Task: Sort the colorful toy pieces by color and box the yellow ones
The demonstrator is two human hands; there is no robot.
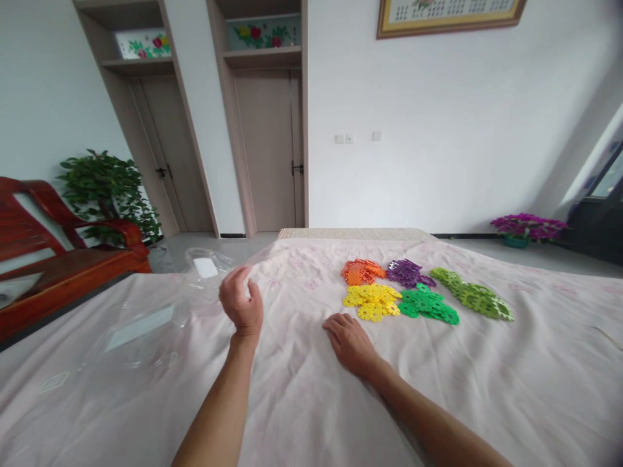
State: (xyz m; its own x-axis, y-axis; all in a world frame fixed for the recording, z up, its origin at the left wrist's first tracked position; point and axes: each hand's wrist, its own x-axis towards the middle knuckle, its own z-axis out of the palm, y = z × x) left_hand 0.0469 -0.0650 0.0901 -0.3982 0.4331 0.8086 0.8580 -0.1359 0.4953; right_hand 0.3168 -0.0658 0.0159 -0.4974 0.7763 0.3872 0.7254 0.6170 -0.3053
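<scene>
My left hand [241, 301] is raised above the cloth, its fingers loosely curved and the thumb apart, with nothing visible in it. It is close to a clear plastic bag [207, 267] with a white label, but I cannot tell whether they touch. On the cloth rests my right hand [351, 344], palm down with fingers stretched forward and nothing seen under them. Just beyond it lie heaps of flat plastic snowflake discs: yellow [372, 299], green [428, 303], orange [361, 272] and purple [411, 273]. A long row of light green discs [472, 294] stretches out to their right.
A pale, wrinkled cloth [292, 389] covers the surface before me. At left lies a larger transparent bag [139, 331]. A red wooden chair [73, 240] and a leafy plant [104, 191] stand beyond. Purple flowers [528, 225] sit on the floor at far right.
</scene>
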